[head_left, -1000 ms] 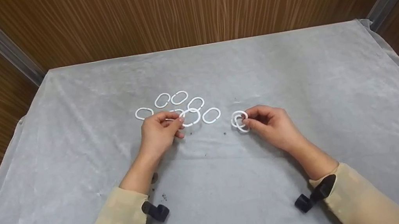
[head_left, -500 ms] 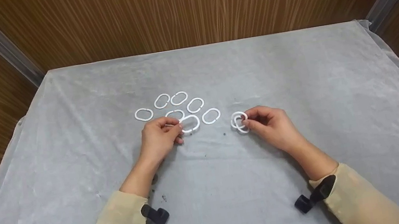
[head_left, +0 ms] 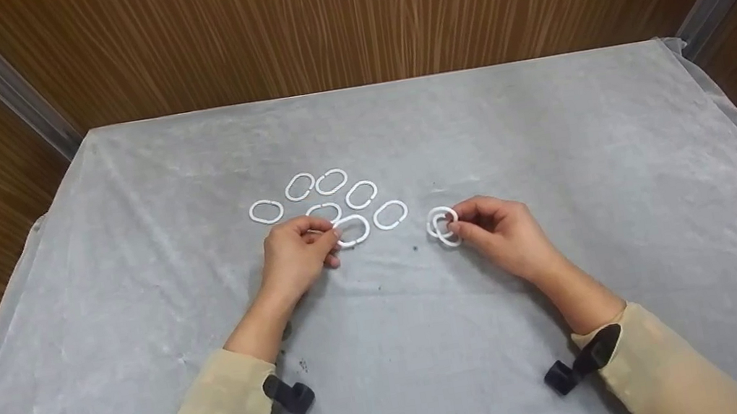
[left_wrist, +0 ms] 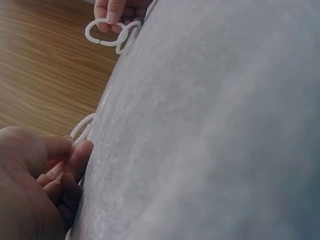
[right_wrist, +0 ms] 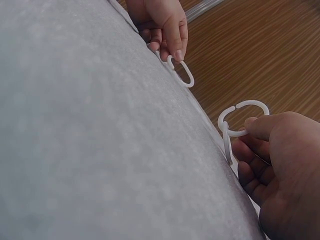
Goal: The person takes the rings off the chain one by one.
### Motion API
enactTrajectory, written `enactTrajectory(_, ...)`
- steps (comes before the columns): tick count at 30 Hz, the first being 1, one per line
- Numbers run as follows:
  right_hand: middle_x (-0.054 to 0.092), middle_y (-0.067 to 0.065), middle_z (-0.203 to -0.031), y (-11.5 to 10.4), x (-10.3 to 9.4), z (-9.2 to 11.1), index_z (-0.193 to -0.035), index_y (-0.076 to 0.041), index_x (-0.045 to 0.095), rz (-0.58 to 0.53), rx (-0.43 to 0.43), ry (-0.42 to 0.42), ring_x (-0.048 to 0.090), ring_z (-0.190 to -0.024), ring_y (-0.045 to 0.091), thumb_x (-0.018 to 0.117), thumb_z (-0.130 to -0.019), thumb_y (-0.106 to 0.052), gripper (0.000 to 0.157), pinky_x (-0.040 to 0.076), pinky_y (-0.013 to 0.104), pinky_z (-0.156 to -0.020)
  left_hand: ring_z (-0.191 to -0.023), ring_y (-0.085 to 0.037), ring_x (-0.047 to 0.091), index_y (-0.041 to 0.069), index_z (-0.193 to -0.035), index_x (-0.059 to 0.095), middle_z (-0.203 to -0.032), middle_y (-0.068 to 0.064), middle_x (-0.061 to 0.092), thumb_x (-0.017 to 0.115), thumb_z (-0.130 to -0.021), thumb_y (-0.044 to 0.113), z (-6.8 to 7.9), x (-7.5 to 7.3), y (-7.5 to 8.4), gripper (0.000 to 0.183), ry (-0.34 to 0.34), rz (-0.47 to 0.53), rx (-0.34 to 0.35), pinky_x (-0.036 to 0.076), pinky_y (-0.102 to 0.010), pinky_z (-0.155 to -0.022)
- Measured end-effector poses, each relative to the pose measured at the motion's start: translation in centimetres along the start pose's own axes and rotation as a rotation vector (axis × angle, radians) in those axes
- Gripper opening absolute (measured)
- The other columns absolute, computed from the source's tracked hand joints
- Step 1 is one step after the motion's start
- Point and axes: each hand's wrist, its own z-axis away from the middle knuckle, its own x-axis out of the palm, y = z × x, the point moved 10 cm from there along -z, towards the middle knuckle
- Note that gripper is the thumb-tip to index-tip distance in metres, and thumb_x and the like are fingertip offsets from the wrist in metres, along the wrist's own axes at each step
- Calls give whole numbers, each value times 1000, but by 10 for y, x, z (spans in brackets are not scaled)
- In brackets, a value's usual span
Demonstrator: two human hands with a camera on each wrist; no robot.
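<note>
My left hand [head_left: 296, 253] pinches a white oval split ring [head_left: 365, 228] between thumb and fingers, its small gap visible on the near side. To the right, my right hand [head_left: 499, 227] pinches one of two linked white rings [right_wrist: 252, 103]; the second ring [right_wrist: 227, 145] hangs through the first, as the right wrist view shows. Several more white split rings lie beyond my left hand, among them a ring [head_left: 390, 215] between the two hands and a ring [head_left: 323, 205] partly hidden behind my left fingers.
A grey cloth [head_left: 390, 350] covers the table. Brown wood-grain panels [head_left: 369, 13] stand along its back and sides. Other loose rings lie near the middle, such as a ring [head_left: 266, 212] at the far left of the group. Dark specks [head_left: 303, 366] dot the cloth.
My left hand has drawn the held ring slightly toward me, so the rings behind it show more fully. My right hand and its linked rings have stayed in place.
</note>
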Motion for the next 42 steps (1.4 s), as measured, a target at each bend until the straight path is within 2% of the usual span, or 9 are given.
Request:
enactTrajectory(8, 76, 11, -91, -2, 0, 1, -102, 0, 79, -7, -7, 4, 65, -80, 10, 80, -94, 0, 8, 52, 18, -71, -53, -13, 68, 1, -97, 75, -74, -7, 75, 79, -95, 7, -1, 1, 1, 9, -3, -15, -12, 52, -20, -53)
enactTrajectory(14, 75, 10, -90, -1, 0, 0, -102, 0, 79, -9, -4, 1, 65, -80, 10, 79, -94, 0, 8, 52, 18, -71, -53, -13, 68, 1, -99, 75, -73, -7, 74, 80, -95, 10, 0, -4, 2, 12, 21, -23, -20, 53, -21, -53)
enactTrajectory(20, 75, 9, -91, -1, 0, 0, -102, -1, 79, 3, 2, -3, 66, -81, 12, 79, -93, 2, 9, 52, 19, -72, -52, -14, 67, 1, -96, 76, -69, -6, 71, 80, -95, 12, 1, -9, 10, 12, 49, -65, 23, 55, -22, -51)
enactTrajectory(25, 75, 8, -91, 0, 0, 0, -102, -2, 79, 17, 4, -3, 66, -81, 12, 79, -93, 1, 9, 52, 19, -72, -54, -18, 68, 2, -96, 77, -69, -6, 70, 81, -95, 12, 2, -8, 24, 11, 74, -76, 72, 51, -20, -49)
enactTrajectory(28, 75, 8, -91, 0, -1, 0, -102, -2, 79, 22, 5, 2, 65, -81, 13, 79, -93, 1, 9, 52, 20, -73, -55, -17, 69, 2, -96, 79, -71, -3, 71, 82, -93, 11, 2, -1, 36, 10, 70, -54, 114, 50, -19, -50)
enactTrajectory(33, 75, 7, -91, -1, -2, 0, -102, -3, 80, 26, 5, 4, 65, -82, 13, 79, -94, 1, 9, 52, 20, -73, -55, -13, 68, 1, -95, 79, -73, -3, 73, 82, -92, 8, 2, 18, 55, 9, 35, 20, 178, 48, -19, -51)
enactTrajectory(42, 75, 12, -92, -1, -1, 0, -103, 0, 79, -39, -11, 8, 67, -81, 13, 80, -94, 0, 8, 54, 19, -73, -61, -15, 72, 0, -98, 79, -81, -6, 76, 81, -93, 8, 7, 65, 69, 10, -60, 92, 209, 54, -22, -57)
